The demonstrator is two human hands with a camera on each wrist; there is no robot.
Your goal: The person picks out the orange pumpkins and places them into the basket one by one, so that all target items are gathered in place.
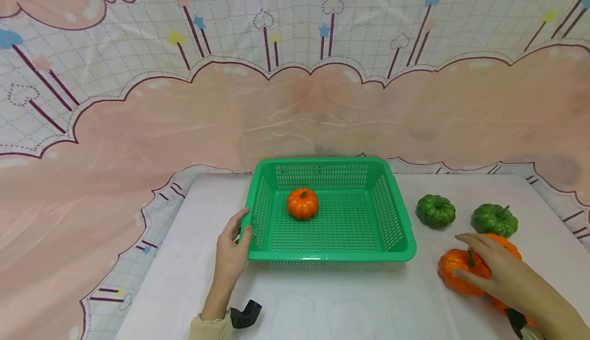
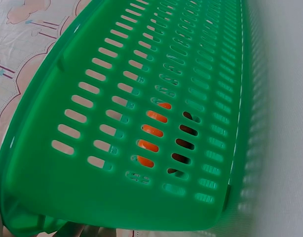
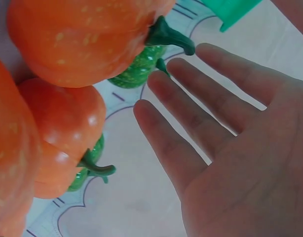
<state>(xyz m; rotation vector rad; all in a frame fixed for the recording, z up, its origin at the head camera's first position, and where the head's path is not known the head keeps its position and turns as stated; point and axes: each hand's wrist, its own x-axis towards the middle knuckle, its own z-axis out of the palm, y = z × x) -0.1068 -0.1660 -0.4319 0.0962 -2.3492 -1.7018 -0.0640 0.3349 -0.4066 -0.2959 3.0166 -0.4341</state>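
Observation:
My left hand (image 1: 232, 252) grips the left rim of a green plastic basket (image 1: 332, 256), with its fingertips under the rim in the left wrist view. Inside the basket, toward the left, sits a small orange pumpkin (image 1: 302, 204). Over at the right, my right hand (image 1: 504, 271) hovers by a group of orange pumpkins, its fingers spread and holding nothing. The nearest orange pumpkin (image 1: 451, 271) shows between thumb and fingers in the head view. Another orange pumpkin (image 1: 509, 247) lies behind the hand, and a third is mostly hidden below it.
Two green pumpkins (image 1: 435, 211) (image 1: 495, 220) stand to the right of the basket, behind the orange ones. A white table (image 1: 322, 299) carries everything. A patterned cloth (image 1: 322, 104) with pink cloud shapes hangs behind and around it.

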